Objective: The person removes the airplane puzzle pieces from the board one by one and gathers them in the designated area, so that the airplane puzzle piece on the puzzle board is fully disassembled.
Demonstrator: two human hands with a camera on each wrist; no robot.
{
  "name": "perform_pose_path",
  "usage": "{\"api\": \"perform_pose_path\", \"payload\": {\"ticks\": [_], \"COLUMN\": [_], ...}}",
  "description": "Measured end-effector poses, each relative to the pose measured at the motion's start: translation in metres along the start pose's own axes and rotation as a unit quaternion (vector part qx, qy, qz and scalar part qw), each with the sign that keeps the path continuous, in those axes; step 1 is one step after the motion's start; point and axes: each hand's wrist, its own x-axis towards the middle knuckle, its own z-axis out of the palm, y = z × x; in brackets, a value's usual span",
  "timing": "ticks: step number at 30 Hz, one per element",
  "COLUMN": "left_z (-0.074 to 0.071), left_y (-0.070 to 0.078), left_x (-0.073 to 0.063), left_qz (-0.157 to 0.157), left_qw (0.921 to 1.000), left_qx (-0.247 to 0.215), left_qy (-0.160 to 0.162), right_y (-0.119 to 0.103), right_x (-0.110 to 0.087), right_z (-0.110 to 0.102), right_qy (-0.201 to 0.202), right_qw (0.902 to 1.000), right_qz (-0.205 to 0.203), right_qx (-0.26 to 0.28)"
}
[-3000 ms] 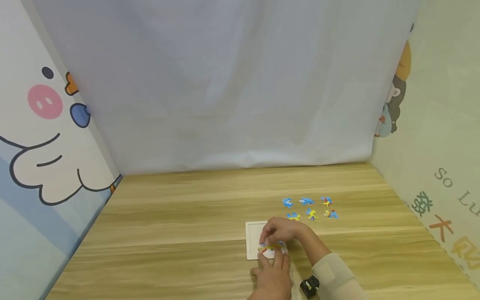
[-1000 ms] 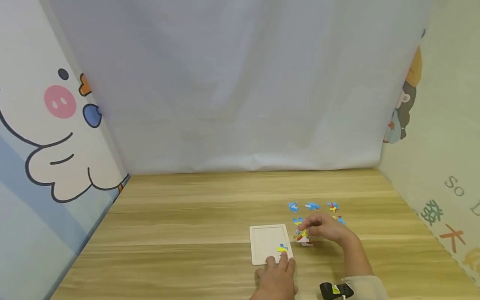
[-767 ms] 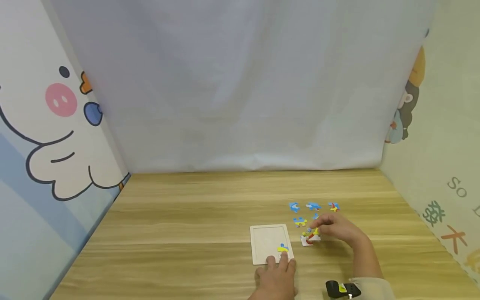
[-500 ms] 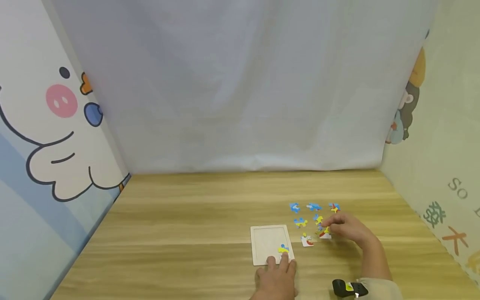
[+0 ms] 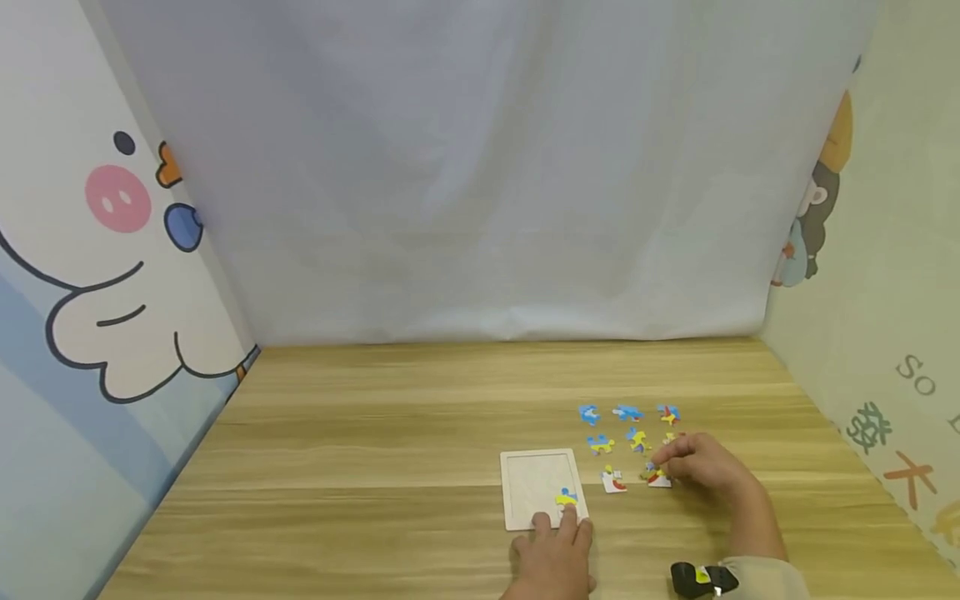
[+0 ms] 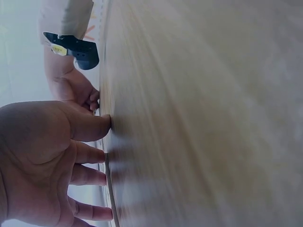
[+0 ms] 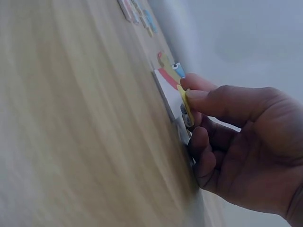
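My right hand (image 5: 708, 465) is over the wooden table, pinching a jigsaw piece (image 5: 658, 478) between thumb and finger. The piece has white, red and yellow on it. In the right wrist view, the thumb lies against a yellow part (image 7: 185, 101); a white and red part (image 7: 165, 82) sits close to the tabletop. My left hand (image 5: 553, 560) rests with extended fingers on the front edge of a square puzzle tray (image 5: 506, 492). One blue and yellow jigsaw piece (image 5: 566, 497) lies inside the tray's front right corner, partly under a fingertip.
Several loose jigsaw pieces (image 5: 600, 444) lie in rows right of the tray. A white and red piece (image 5: 613, 481) lies between the tray and my right hand. A black wrist camera (image 5: 703, 579) sits on the right sleeve. A grey-white sheet (image 5: 480, 208) hangs behind the table.
Earlier both hands worked over pieces in the tray. The right hand has carried pieces out, let one go on the table and moved farther right with another. The left hand stays at the tray.
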Motion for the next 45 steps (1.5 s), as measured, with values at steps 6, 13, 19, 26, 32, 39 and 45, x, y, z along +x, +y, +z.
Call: {"api": "perform_pose_path", "payload": {"ticks": [6, 13, 19, 26, 32, 39, 45], "left_z": [0.001, 0.003, 0.005, 0.002, -0.001, -0.001, -0.001], "left_y": [0.002, 0.004, 0.003, 0.004, 0.004, 0.005, 0.006], "left_x": [0.0, 0.001, 0.001, -0.001, 0.0, 0.001, 0.002], "left_qz": [0.003, -0.001, 0.0, -0.001, -0.001, -0.002, 0.0], "left_qw": [0.9999, 0.9999, 0.9999, 0.9999, 0.9999, 0.9999, 0.9999], "left_qx": [0.014, 0.006, 0.003, 0.006, 0.014, -0.01, -0.014], "left_qy": [0.009, 0.014, 0.016, 0.012, -0.001, -0.006, 0.0], "right_y": [0.001, 0.0, -0.004, -0.011, -0.026, -0.037, -0.037], "right_x": [0.003, 0.001, -0.002, -0.003, 0.0, 0.003, 0.008], "right_z": [0.0, 0.004, 0.008, 0.014, 0.021, 0.031, 0.041], "right_qy": [0.005, 0.023, 0.033, 0.041, 0.048, 0.011, -0.011], "right_qw": [0.9997, 0.9994, 0.9992, 0.9986, 0.9978, 0.9997, 0.999], "right_qz": [-0.006, -0.005, 0.002, 0.017, 0.004, -0.021, -0.043], "right_qx": [-0.023, -0.027, -0.024, -0.03, -0.046, -0.006, 0.001]}}
